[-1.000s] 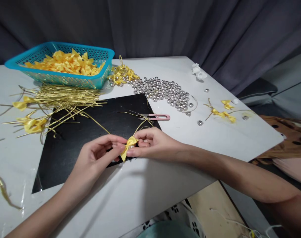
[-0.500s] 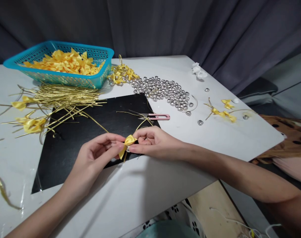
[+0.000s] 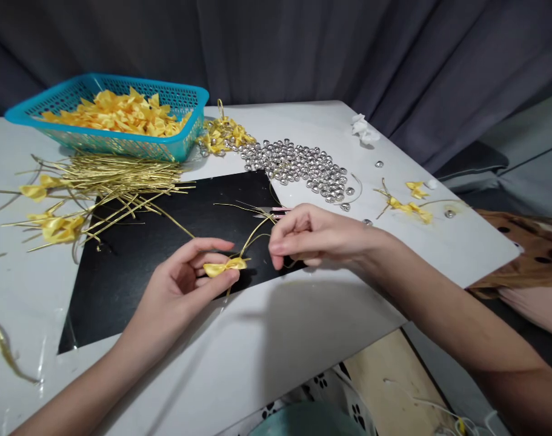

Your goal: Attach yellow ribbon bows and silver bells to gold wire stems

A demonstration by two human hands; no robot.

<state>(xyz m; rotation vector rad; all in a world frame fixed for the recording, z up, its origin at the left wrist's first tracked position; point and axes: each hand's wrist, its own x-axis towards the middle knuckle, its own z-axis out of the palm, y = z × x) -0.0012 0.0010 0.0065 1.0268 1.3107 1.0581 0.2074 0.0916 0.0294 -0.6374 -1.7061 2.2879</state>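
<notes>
Ribbon bow (image 3: 217,269) is resting pinched in my left hand (image 3: 178,283), above the black mat (image 3: 116,284) near its front edge, presumably for steadiness; my right hand (image 3: 319,237) is hovering alongside, fingers curled, contents unclear.

No text, label, brand or number can be read on anything here. Black paw shapes (image 3: 358,414) printed on the white cloth (image 3: 337,396) below the desk (image 3: 303,339) are pattern, not lettering
</notes>
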